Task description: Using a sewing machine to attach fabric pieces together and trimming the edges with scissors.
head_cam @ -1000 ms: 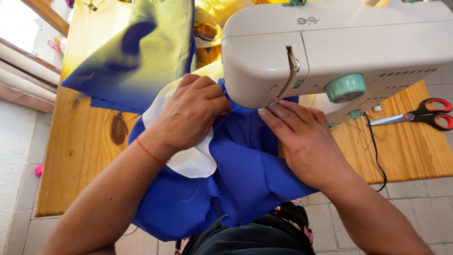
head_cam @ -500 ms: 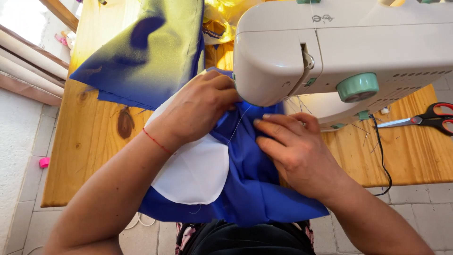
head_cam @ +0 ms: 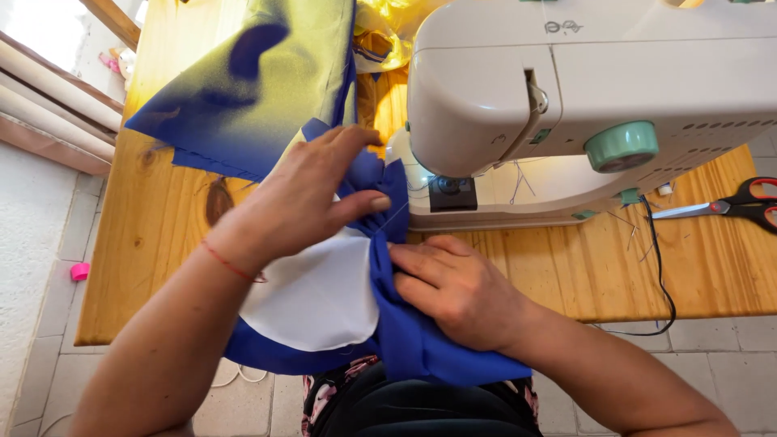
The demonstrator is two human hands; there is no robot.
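The blue fabric (head_cam: 405, 324) with its white piece (head_cam: 320, 299) has come back out from under the sewing machine (head_cam: 583, 105), toward me. My left hand (head_cam: 312, 202) pinches the gathered edge; my right hand (head_cam: 453, 291) presses flat, open, on the folds near the table (head_cam: 146, 243) edge.

The left hand (head_cam: 312, 198) lies palm down, thumb pressed toward the curled fingers in a pinch, a thin red band at the wrist. The right hand (head_cam: 453, 291) rests flat, fingers pointing left, forearm angling in from lower right.
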